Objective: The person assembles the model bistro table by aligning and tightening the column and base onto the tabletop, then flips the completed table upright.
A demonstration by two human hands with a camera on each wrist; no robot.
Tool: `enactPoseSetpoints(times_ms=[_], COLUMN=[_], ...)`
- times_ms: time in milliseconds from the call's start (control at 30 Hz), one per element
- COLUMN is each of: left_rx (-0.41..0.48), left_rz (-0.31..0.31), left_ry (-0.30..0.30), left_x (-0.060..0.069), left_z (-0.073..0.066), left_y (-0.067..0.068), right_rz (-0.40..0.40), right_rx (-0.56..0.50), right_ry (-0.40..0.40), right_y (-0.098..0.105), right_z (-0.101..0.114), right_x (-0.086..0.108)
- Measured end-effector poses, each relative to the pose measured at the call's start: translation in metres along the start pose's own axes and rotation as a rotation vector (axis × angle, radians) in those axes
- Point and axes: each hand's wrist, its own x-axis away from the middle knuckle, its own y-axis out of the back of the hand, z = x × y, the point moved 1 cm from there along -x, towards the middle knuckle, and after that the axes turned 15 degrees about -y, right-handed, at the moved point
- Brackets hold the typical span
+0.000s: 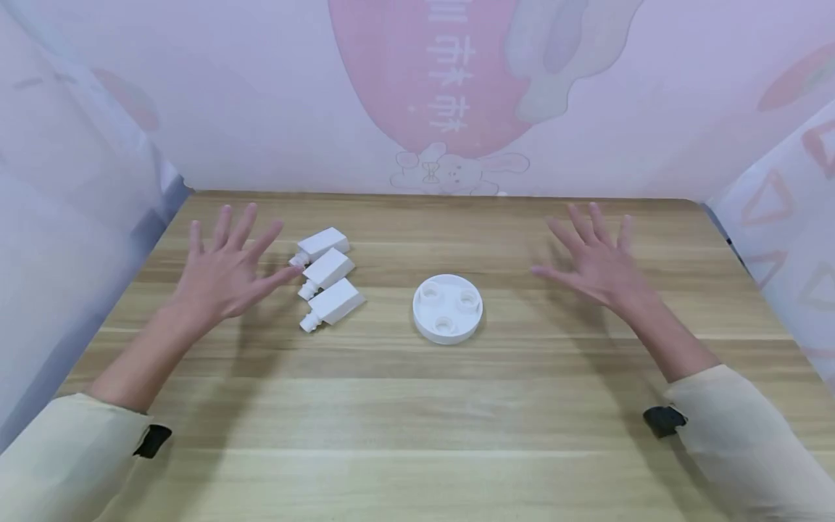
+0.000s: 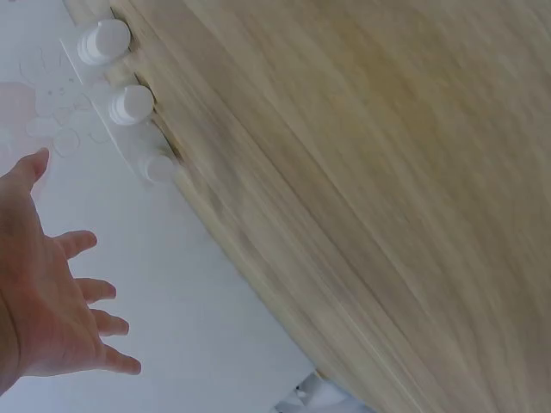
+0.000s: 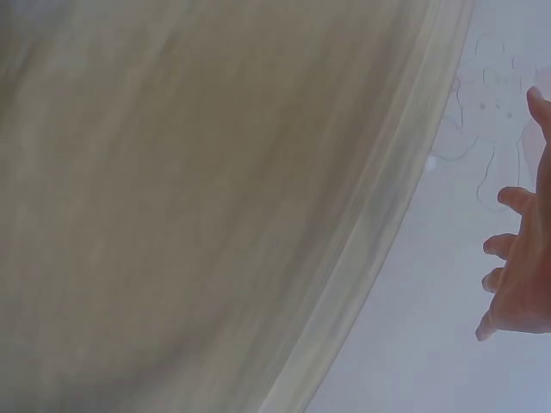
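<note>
Palm down with fingers spread, my left hand (image 1: 225, 279) hovers over the left part of the table and holds nothing. Just right of its thumb lie three white bottles (image 1: 328, 268) on their sides, roughly in a column, necks toward the left and front. In the left wrist view their round ends (image 2: 133, 104) show beyond the thumb. Near the table's middle sits a round white base (image 1: 447, 330) with three ringed sockets. Over on the right, my right hand (image 1: 600, 268) is also spread in the air, holding nothing; the base is the nearest object to it.
The wood-grain table (image 1: 417, 420) ends at the back against a pale printed curtain (image 1: 261, 94) with rabbit drawings. Similar cloth hangs at the left (image 1: 59, 217) and right sides. Beige sleeves with black straps (image 1: 664, 420) cover both forearms.
</note>
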Motion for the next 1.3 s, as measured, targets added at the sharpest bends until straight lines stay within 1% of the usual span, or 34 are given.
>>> enactPoseSetpoints(times_ms=[133,233,300,400,500,600,733,833,900,1000,1133,1300], left_rx=[0.007,0.016,0.021,0.023,0.022,0.043,0.083,0.110,0.136,0.169,0.197,0.193], left_rz=[0.014,0.013,0.008,-0.005,-0.026,-0.072,-0.135,-0.152,-0.148,-0.127,-0.126,-0.124], left_ry=[-0.011,-0.021,-0.039,-0.091,-0.166,-0.233,-0.287,-0.299,-0.301,-0.297,-0.319,-0.330], left_x=[-0.004,-0.007,-0.009,-0.012,-0.015,-0.018,-0.023,-0.026,-0.027,-0.028,-0.029,-0.030], left_z=[-0.007,-0.012,-0.017,-0.024,-0.032,-0.039,-0.049,-0.056,-0.059,-0.062,-0.064,-0.066], left_y=[-0.002,-0.003,-0.004,-0.004,-0.004,-0.005,-0.006,-0.008,-0.010,-0.012,-0.015,-0.018], right_rz=[0.003,0.027,0.044,0.059,0.069,0.090,0.134,0.175,0.210,0.240,0.251,0.240], right_rx=[0.006,-0.016,-0.043,-0.078,-0.098,-0.105,-0.149,-0.177,-0.183,-0.189,-0.195,-0.228], right_ry=[0.037,0.063,0.080,0.105,0.143,0.189,0.228,0.250,0.267,0.302,0.340,0.367], right_y=[-0.002,-0.005,-0.006,-0.007,-0.008,-0.008,-0.008,-0.009,-0.009,-0.013,-0.017,-0.023], right_z=[0.009,0.017,0.022,0.030,0.039,0.049,0.063,0.073,0.079,0.086,0.091,0.093], right_x=[0.000,0.001,0.002,0.002,0.003,0.005,0.009,0.012,0.014,0.015,0.017,0.017])
